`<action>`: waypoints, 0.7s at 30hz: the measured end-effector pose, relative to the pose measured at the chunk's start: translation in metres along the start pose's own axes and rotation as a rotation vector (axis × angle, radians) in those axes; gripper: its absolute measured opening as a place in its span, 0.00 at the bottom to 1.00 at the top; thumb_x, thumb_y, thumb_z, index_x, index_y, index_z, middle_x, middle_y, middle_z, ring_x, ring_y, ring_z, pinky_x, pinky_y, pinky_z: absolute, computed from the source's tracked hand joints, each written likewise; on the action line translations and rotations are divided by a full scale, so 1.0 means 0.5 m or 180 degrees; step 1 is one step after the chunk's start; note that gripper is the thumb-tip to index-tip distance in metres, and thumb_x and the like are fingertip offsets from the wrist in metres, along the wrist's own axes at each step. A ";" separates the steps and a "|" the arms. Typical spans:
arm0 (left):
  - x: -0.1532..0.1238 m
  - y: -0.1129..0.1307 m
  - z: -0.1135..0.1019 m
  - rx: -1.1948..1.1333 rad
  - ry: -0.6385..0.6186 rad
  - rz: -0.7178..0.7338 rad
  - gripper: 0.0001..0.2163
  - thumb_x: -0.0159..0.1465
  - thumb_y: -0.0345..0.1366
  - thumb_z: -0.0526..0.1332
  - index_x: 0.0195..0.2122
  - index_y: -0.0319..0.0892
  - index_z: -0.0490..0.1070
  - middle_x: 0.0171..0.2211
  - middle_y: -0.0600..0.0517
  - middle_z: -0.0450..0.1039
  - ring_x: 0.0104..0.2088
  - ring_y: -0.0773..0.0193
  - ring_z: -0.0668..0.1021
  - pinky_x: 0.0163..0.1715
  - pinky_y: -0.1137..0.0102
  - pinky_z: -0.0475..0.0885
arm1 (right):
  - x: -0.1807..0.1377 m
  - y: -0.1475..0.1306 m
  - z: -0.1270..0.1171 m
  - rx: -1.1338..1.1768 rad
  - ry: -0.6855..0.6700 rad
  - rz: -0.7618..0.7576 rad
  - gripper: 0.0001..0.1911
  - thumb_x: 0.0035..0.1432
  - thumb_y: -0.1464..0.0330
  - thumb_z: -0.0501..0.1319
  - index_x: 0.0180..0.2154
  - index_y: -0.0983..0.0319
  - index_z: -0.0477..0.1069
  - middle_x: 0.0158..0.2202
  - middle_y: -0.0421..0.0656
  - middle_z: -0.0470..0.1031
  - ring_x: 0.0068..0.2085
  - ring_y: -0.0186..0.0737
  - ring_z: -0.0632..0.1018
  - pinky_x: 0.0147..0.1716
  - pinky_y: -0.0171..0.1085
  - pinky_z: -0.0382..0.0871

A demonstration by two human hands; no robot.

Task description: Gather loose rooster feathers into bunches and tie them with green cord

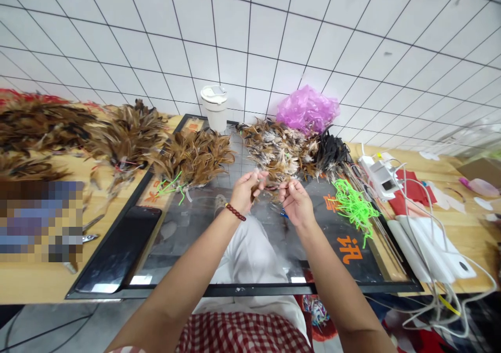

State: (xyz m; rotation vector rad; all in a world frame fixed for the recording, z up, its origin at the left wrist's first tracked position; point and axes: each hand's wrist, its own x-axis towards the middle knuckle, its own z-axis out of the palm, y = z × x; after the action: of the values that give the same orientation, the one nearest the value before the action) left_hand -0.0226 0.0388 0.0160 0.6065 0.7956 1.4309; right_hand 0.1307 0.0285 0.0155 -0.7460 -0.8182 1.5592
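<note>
My left hand point(247, 190), with a red bead bracelet point(235, 212) on its wrist, is raised above the glass panel point(183, 248) with its fingertips pinched together. My right hand point(296, 201) faces it a short gap away, thumb and forefinger also pressed together. Whatever is in either pinch is too small and blurred to name. Just behind both hands lies a heap of brown and white feathers point(282, 149). Left of them is a bundle of brown feathers point(195, 157) with green ties. A tangle of bright green strings point(354, 207) lies right of my right hand.
A white lidded cup point(215, 108) and a pink plastic bag point(307, 109) stand by the tiled wall. Black feathers point(332, 152) lie right. A phone point(121, 248) rests at the left edge. White chargers and cables point(381, 175) crowd the right; more feather bundles point(125, 131) lie left.
</note>
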 end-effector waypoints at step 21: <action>-0.020 0.000 0.005 0.0534 -0.0907 -0.0479 0.16 0.52 0.45 0.67 0.26 0.37 0.67 0.21 0.55 0.64 0.18 0.76 0.65 0.15 0.79 0.53 | -0.002 -0.023 -0.001 0.0068 -0.0025 -0.0266 0.12 0.46 0.66 0.71 0.30 0.59 0.69 0.33 0.39 0.79 0.33 0.31 0.79 0.34 0.29 0.75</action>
State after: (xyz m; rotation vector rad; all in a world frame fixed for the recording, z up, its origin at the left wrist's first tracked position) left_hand -0.0203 0.0291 0.0188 0.8405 0.7217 1.1170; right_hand 0.1377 0.0287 0.0248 -0.6825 -0.8271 1.4948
